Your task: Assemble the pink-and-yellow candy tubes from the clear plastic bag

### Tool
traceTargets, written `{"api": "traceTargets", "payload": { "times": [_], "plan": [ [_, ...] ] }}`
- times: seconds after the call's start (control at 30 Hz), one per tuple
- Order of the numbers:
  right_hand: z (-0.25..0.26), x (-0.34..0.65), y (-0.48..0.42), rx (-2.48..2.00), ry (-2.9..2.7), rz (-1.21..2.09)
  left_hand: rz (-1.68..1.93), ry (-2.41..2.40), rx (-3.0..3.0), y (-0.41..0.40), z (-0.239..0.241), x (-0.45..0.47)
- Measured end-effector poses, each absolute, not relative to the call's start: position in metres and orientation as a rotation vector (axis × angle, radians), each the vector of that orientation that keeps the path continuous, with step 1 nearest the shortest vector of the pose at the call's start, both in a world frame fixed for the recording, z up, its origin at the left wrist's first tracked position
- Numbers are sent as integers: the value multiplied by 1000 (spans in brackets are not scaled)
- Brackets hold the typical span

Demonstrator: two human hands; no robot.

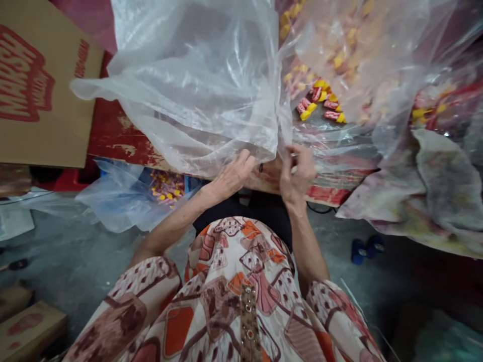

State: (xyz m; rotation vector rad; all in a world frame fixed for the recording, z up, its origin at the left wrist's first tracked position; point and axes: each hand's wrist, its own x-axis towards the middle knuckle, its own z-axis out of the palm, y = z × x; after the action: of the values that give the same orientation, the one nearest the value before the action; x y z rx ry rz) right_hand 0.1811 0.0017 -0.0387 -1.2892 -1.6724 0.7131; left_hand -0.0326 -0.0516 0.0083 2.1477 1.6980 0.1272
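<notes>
A large clear plastic bag (204, 90) lies spread over the bench top, its near edge reaching the front of the bench. My left hand (236, 173) is closed at the near right corner of this bag, fingers bent on the film. Just to the right, my right hand (298, 173) is curled with thumb and forefinger together at a hanging fold of plastic (286, 125). Its fingertips are slightly blurred. Beyond that hand, several wrapped candies (320, 103) in red wrappers with yellow ends show through an opening in more clear plastic.
A marshmallow carton (45, 85) stands at the left on the worn red bench (121, 136). Below the bench edge is a blue crate with wrapped candies (166, 187). A stained cloth (422, 186) hangs at the right. Blue slippers (367, 249) lie on the floor.
</notes>
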Motion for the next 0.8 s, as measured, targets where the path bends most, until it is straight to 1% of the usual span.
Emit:
{"api": "traceTargets", "payload": {
  "times": [0.07, 0.13, 0.3, 0.4, 0.53, 0.67, 0.73, 0.8],
  "plan": [
    [-45, 194, 34, -1414, -1617, 551, 26, 1675, 2195, -49, 12, -28],
    [-52, 198, 68, -1446, -1638, 486, 23, 1652, 2235, -46, 15, -29],
    [-66, 185, 121, -1494, -1869, 558, 150, 1717, 2216, -46, 18, -23],
    [-70, 188, 121, -1473, -1843, 531, 130, 1730, 2179, -50, 19, -12],
    [-74, 197, 107, -1373, -1790, 493, 251, 1786, 2199, -54, 15, 1],
    [-67, 199, 101, -1329, -1799, 481, 265, 1678, 2226, -53, 10, 7],
    [-55, 197, 94, -1296, -1768, 463, 378, 1631, 2218, -59, 10, 1],
    [-41, 191, 77, -1255, -1730, 461, 564, 1712, 2185, -77, 11, -16]
  ]
}}
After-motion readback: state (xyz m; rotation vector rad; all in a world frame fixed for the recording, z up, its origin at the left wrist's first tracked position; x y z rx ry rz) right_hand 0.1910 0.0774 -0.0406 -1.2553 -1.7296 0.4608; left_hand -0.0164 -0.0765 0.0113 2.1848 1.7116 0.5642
